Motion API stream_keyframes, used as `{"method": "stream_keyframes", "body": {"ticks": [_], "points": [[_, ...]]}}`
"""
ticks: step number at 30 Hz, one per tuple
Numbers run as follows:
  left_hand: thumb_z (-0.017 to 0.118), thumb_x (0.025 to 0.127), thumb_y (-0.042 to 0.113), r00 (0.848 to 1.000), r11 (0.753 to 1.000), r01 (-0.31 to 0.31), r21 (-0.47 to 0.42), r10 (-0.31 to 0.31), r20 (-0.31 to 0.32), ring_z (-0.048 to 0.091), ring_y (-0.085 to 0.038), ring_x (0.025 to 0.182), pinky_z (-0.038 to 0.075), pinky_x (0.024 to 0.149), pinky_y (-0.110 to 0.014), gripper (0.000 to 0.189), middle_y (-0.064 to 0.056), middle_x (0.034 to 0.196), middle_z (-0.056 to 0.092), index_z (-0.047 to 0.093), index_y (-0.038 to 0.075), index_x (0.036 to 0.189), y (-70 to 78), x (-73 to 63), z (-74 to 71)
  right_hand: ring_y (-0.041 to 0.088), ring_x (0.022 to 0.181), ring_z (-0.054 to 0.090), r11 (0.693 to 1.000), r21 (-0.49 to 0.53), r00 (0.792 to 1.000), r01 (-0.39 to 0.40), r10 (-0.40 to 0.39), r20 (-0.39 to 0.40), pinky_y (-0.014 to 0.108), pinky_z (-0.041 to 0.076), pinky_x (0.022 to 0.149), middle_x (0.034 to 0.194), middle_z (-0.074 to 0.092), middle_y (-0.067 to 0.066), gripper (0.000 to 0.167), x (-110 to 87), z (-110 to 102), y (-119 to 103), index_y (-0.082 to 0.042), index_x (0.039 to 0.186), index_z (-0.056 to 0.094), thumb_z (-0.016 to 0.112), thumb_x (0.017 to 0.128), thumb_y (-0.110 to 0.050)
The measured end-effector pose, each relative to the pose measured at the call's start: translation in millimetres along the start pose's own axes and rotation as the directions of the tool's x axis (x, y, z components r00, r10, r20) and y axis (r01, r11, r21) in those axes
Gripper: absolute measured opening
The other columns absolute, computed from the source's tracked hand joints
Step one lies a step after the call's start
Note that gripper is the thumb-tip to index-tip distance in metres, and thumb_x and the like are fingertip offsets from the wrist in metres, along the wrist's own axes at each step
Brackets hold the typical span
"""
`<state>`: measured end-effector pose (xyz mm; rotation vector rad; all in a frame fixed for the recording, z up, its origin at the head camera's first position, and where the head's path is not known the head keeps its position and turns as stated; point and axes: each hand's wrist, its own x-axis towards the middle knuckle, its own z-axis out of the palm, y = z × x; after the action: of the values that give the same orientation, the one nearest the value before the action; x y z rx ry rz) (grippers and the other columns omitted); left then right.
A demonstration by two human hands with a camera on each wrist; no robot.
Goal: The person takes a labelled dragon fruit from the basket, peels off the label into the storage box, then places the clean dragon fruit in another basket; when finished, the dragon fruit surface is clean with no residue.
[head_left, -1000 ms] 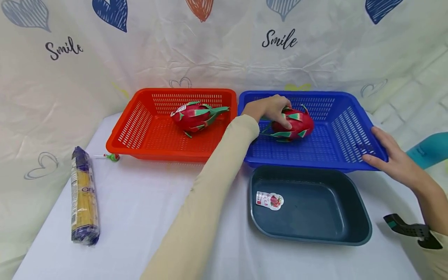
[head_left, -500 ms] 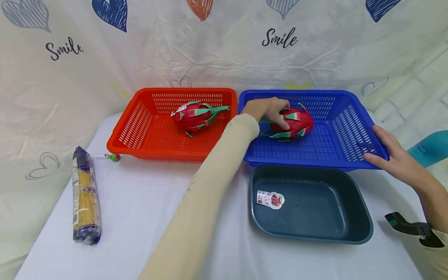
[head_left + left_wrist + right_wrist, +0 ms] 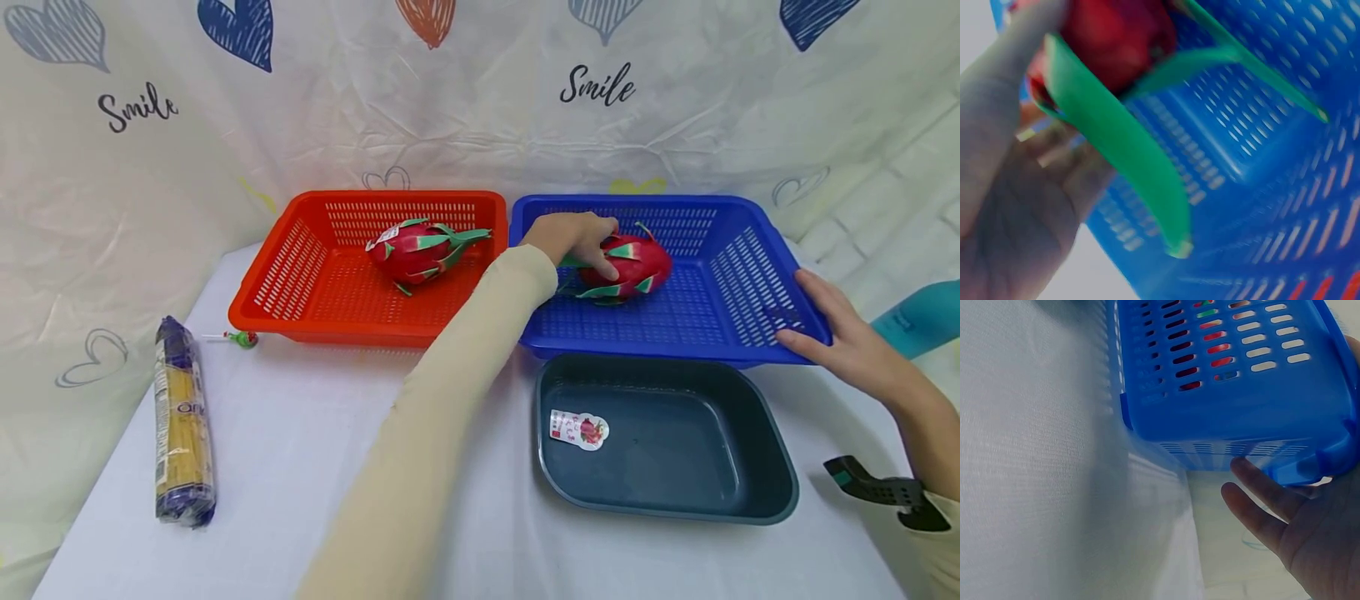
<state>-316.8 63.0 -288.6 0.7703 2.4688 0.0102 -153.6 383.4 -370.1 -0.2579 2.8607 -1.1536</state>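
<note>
Left hand (image 3: pixel 573 233), on my head feed: thumb and fingers clamped round the left end of a dragon fruit (image 3: pixel 637 262), red with green scales, inside the blue basket (image 3: pixel 720 300); whether the fruit touches the basket floor, I cannot tell. My left wrist feed: same grip, blurred, long green scales extending past the palm.
Right hand (image 3: pixel 851 337): resting on the blue basket's right rim, thumb at the near corner, fingers spread apart.
Red basket (image 3: pixel 322 292): just left of the blue one, containing a second dragon fruit (image 3: pixel 420 252).
Dark basin (image 3: pixel 667 467): just in front of the blue basket; printed label (image 3: pixel 579 430) on its floor, left side.
Yellow-and-purple packet (image 3: pixel 183 425): lengthwise at the left of the white cloth (image 3: pixel 300 467).
Small red-and-green item (image 3: pixel 242 338), thin white stick attached: near the red basket's front left corner.
</note>
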Motion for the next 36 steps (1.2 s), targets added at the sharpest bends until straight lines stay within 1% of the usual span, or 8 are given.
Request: {"method": "stream_keyframes", "body": {"ticks": [5,10,15,19,25,29,33,36], "points": [[0.048,0.091,0.061,1.0,0.999,0.015,0.044,-0.016,0.02,0.01,-0.007,0.152,0.02,0.123,-0.027,0.092,0.01,0.164,0.01,-0.005,0.025,0.156,7.7,-4.7,-0.6,0.068,0.133,0.003,1.0,-0.004,1.0,-0.002,0.002,0.0,0.085,0.013,0.089,0.16,-0.018,0.019,0.088,0.1,0.6,1.1,-0.031,0.155,-0.012,0.053,0.096,-0.022],[0.044,0.093,0.063,0.995,0.993,-0.093,-0.074,0.091,-0.036,0.0,-0.009,0.153,0.012,0.124,-0.027,0.092,0.007,0.165,0.0,-0.006,0.021,0.157,2.1,-16.8,-2.2,0.068,0.133,0.002,1.0,-0.001,1.0,-0.004,0.004,0.0,0.085,0.011,0.09,0.16,-0.019,0.018,0.088,0.2,0.3,1.6,-0.032,0.154,-0.012,0.053,0.096,-0.022],[0.046,0.092,0.063,0.965,0.952,-0.236,-0.195,0.205,-0.165,0.007,-0.009,0.152,0.014,0.124,-0.027,0.092,0.004,0.165,0.006,-0.001,0.018,0.157,-12.6,-39.4,-7.9,0.068,0.132,0.004,1.0,-0.006,1.0,0.0,0.0,0.002,0.085,0.014,0.089,0.16,-0.019,0.018,0.089,2.0,0.4,0.5,-0.032,0.155,-0.013,0.053,0.096,-0.022],[0.048,0.092,0.062,0.933,0.925,-0.297,-0.238,0.228,-0.278,0.015,-0.011,0.151,0.019,0.123,-0.028,0.09,0.002,0.164,0.014,0.004,0.017,0.157,-28.5,-64.8,-7.1,0.068,0.131,0.006,1.0,-0.024,1.0,0.003,-0.003,0.004,0.084,0.015,0.088,0.16,-0.018,0.019,0.09,2.8,-0.3,-2.5,-0.03,0.155,-0.013,0.054,0.095,-0.023],[0.055,0.089,0.059,0.907,0.909,-0.267,-0.319,0.125,-0.402,0.022,-0.012,0.149,0.025,0.122,-0.035,0.089,0.005,0.162,0.019,0.01,0.023,0.157,-66.1,-109.5,13.8,0.066,0.133,0.011,0.986,-0.165,0.998,-0.007,-0.004,-0.063,0.084,0.02,0.086,0.161,-0.011,0.024,0.097,1.5,-5.4,-17.9,-0.018,0.156,-0.009,0.061,0.09,-0.026],[0.057,0.089,0.059,0.874,0.905,-0.224,-0.361,0.023,-0.486,0.026,-0.011,0.147,0.027,0.121,-0.037,0.085,0.006,0.16,0.023,0.015,0.025,0.156,-96.7,-137.3,34.6,0.059,0.141,0.008,0.965,-0.263,0.985,0.007,-0.053,-0.165,0.081,0.016,0.096,0.163,-0.005,0.019,0.093,-2.0,-7.8,-33.3,-0.008,0.156,0.005,0.064,0.086,-0.027],[0.056,0.09,0.059,0.846,0.903,-0.154,-0.401,-0.09,-0.526,0.033,-0.015,0.142,0.033,0.117,-0.042,0.083,0.002,0.157,0.03,0.019,0.025,0.155,-126.6,-162.2,57.9,0.054,0.144,0.012,0.967,-0.243,0.967,0.081,-0.136,-0.217,0.079,0.014,0.102,0.163,0.008,0.018,0.085,-1.1,-2.6,-49.7,-0.009,0.155,0.018,0.064,0.085,-0.021],[0.058,0.09,0.055,0.837,0.878,-0.142,-0.457,-0.14,-0.529,0.039,-0.021,0.134,0.044,0.108,-0.045,0.08,-0.002,0.151,0.037,0.022,0.025,0.154,-144.4,-177.8,76.2,0.055,0.141,0.019,0.966,-0.221,0.963,0.131,-0.177,-0.205,0.08,0.019,0.099,0.162,0.014,0.018,0.081,1.9,2.7,-61.9,-0.01,0.154,0.023,0.065,0.085,-0.018]]}}
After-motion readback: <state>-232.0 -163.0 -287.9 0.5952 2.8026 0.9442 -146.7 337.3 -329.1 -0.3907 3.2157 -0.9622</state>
